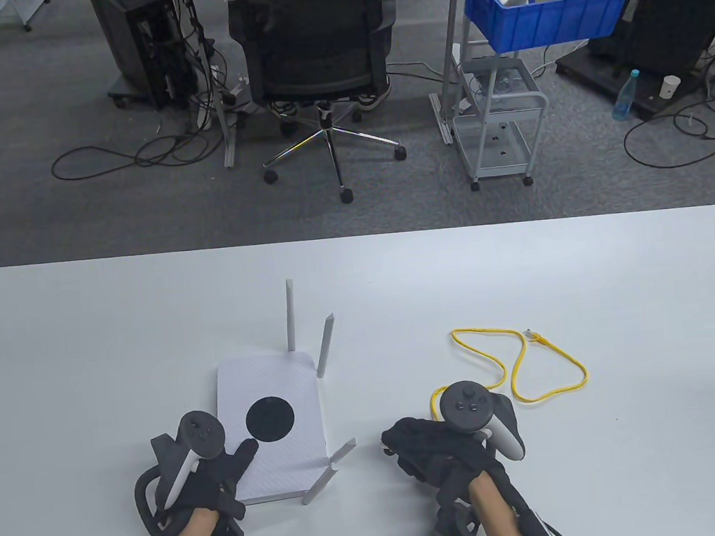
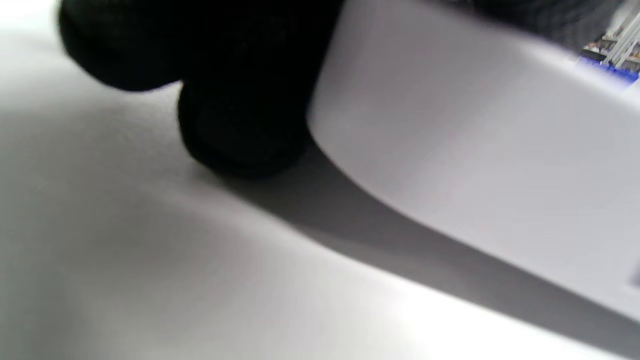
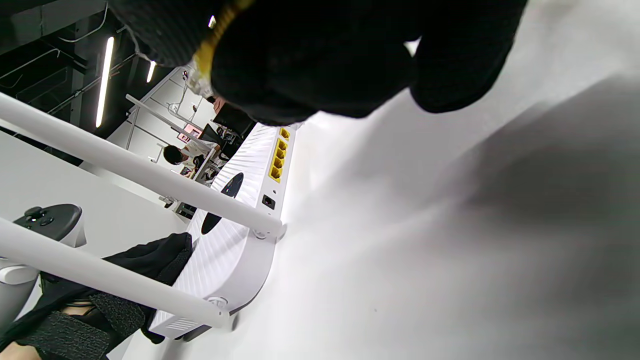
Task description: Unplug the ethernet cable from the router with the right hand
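Note:
A white router point(image 1: 271, 425) with a black disc on top and several antennas lies on the table at centre left. My left hand point(image 1: 230, 460) holds its near left corner, thumb on top and fingers point(image 2: 240, 125) down its side point(image 2: 475, 150). My right hand point(image 1: 404, 442) is to the right of the router, apart from it, and grips one end of the yellow ethernet cable point(image 1: 516, 367). The wrist view shows the cable and its clear plug point(image 3: 212, 35) between the fingers. The router's yellow ports point(image 3: 277, 155) show nothing plugged in. The cable's other plug point(image 1: 535, 337) lies loose.
The cable loops on the table to the right of my right hand. Two router antennas point(image 3: 140, 175) stick out toward the right hand. Beyond the table's far edge are an office chair point(image 1: 320, 52) and a cart with a blue bin point(image 1: 547, 10).

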{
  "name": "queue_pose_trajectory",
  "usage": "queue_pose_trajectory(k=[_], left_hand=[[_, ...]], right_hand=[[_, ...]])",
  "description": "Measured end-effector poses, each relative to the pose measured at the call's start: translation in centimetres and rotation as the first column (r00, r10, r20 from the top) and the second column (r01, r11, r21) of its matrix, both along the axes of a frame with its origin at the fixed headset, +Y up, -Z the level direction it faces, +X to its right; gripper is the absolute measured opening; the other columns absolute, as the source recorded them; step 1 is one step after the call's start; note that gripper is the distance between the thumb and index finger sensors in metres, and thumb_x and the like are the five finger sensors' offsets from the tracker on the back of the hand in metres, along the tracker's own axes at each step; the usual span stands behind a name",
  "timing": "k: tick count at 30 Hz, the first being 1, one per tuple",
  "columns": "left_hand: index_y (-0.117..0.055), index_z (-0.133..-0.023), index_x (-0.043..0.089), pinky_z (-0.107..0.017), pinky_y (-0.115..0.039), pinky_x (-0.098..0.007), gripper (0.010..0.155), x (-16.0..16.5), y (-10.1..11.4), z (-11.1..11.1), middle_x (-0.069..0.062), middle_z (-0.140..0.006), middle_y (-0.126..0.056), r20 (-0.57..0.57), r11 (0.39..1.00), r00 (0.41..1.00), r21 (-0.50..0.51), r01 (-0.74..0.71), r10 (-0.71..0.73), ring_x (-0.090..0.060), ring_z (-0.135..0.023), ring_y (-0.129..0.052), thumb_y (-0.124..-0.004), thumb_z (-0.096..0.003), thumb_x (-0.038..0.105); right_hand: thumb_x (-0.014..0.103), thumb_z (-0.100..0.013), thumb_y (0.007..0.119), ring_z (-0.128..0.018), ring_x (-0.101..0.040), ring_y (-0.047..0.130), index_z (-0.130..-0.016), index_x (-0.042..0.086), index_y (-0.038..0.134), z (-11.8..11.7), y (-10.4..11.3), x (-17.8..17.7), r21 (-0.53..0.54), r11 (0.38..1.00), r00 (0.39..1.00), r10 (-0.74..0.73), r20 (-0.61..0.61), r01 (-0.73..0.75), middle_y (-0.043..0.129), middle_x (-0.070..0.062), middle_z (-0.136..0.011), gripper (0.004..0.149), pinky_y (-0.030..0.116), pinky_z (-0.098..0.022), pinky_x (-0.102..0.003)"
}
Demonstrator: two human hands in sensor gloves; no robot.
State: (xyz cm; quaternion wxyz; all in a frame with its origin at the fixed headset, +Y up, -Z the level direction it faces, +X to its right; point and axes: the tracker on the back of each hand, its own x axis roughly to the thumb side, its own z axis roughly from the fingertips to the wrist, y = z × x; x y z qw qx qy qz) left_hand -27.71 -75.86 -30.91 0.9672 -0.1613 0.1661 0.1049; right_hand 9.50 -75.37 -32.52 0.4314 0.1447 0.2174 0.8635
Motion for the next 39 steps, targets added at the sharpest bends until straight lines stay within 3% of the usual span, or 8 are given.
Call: queue_pose_trajectory(k=[5, 11, 15, 22, 27, 31, 36, 39], left_hand=[[-0.054, -0.108, 0.013, -0.034, -0.086, -0.042, 0.085, 0.7, -0.1, 0.0, -0.008, -0.073, -0.092, 0.026, 0.994, 0.994, -0.002, 0.108, -0.108, -0.021, -0.04, -0.106, -0.068, -0.0441, 0.067], [-0.053, -0.109, 0.012, -0.035, -0.086, -0.043, 0.085, 0.4, -0.1, 0.0, -0.01, -0.074, -0.092, 0.022, 0.998, 0.997, -0.004, 0.069, -0.069, -0.022, -0.041, -0.106, -0.069, -0.0454, 0.065], [-0.048, -0.11, 0.014, -0.045, -0.083, -0.047, 0.083, -0.1, 0.6, 0.2, -0.013, -0.085, -0.088, 0.004, 0.998, 0.999, 0.042, 0.038, -0.038, -0.028, -0.056, -0.104, -0.066, -0.0478, 0.065], [-0.038, -0.113, 0.018, -0.063, -0.072, -0.054, 0.082, 0.1, 3.3, 1.2, -0.013, -0.101, -0.074, 0.038, 0.969, 0.999, 0.245, -0.025, 0.016, -0.034, -0.081, -0.092, -0.062, -0.05, 0.065], [-0.035, -0.113, 0.021, -0.075, -0.058, -0.063, 0.081, 1.6, 5.2, 2.7, -0.013, -0.111, -0.065, 0.167, 0.889, 0.985, 0.44, -0.122, 0.053, -0.04, -0.098, -0.079, -0.062, -0.0504, 0.064], [-0.033, -0.114, 0.023, -0.077, -0.042, -0.073, 0.083, 3.3, 5.0, 3.2, -0.014, -0.119, -0.056, 0.271, 0.903, 0.961, 0.425, -0.065, -0.058, -0.044, -0.112, -0.06, -0.062, -0.0489, 0.066], [-0.029, -0.114, 0.025, -0.076, -0.025, -0.076, 0.086, 4.0, 4.1, 2.9, -0.012, -0.127, -0.039, 0.324, 0.934, 0.942, 0.355, -0.037, -0.086, -0.045, -0.118, -0.032, -0.062, -0.0468, 0.067], [-0.025, -0.114, 0.027, -0.073, -0.012, -0.072, 0.087, 3.8, 3.6, 2.6, -0.01, -0.129, -0.026, 0.335, 0.95, 0.94, 0.309, -0.051, -0.059, -0.041, -0.116, -0.014, -0.061, -0.0459, 0.068]], right_hand=[[0.049, -0.057, 0.065, -0.037, -0.016, 0.092, -0.089, 0.005, 0.079, 0.0, -0.1, -0.1, 0.004, 1.0, 1.0, 0.024, -0.002, -0.024, 0.092, -0.004, -0.056, 0.056, 0.075, -0.059, -0.055], [0.048, -0.057, 0.066, -0.038, -0.016, 0.092, -0.091, 0.005, 0.077, 0.1, 0.2, -0.1, 0.033, 0.999, 0.999, 0.043, 0.01, -0.043, 0.092, -0.004, -0.058, 0.056, 0.074, -0.06, -0.055], [0.045, -0.057, 0.069, -0.046, -0.016, 0.092, -0.097, 0.004, 0.068, 0.1, 1.1, 0.1, 0.088, 0.995, 0.999, 0.037, 0.018, -0.039, 0.089, -0.006, -0.067, 0.057, 0.073, -0.062, -0.055], [0.033, -0.057, 0.07, -0.057, -0.02, 0.09, -0.103, 0.003, 0.06, 0.5, 2.6, 0.5, 0.197, 0.979, 0.997, 0.04, 0.062, -0.051, 0.083, -0.011, -0.079, 0.055, 0.07, -0.064, -0.058], [0.03, -0.057, 0.07, -0.06, -0.022, 0.089, -0.103, 0.003, 0.059, 0.8, 3.2, 0.4, 0.304, 0.933, 0.979, 0.16, 0.129, -0.193, 0.081, -0.012, -0.082, 0.055, 0.068, -0.064, -0.06], [0.031, -0.056, 0.069, -0.061, -0.022, 0.089, -0.102, 0.005, 0.061, 1.3, 3.6, 0.2, 0.421, 0.817, 0.916, 0.313, 0.251, -0.394, 0.081, -0.012, -0.082, 0.053, 0.067, -0.065, -0.062], [0.033, -0.056, 0.068, -0.064, -0.021, 0.09, -0.101, 0.007, 0.062, 1.8, 3.8, -0.1, 0.536, 0.598, 0.803, 0.431, 0.412, -0.596, 0.081, -0.009, -0.084, 0.052, 0.065, -0.066, -0.065], [0.033, -0.056, 0.068, -0.067, -0.023, 0.09, -0.102, 0.009, 0.061, 1.7, 3.6, 0.0, 0.54, 0.556, 0.775, 0.445, 0.449, -0.632, 0.08, -0.01, -0.086, 0.052, 0.062, -0.067, -0.067]])
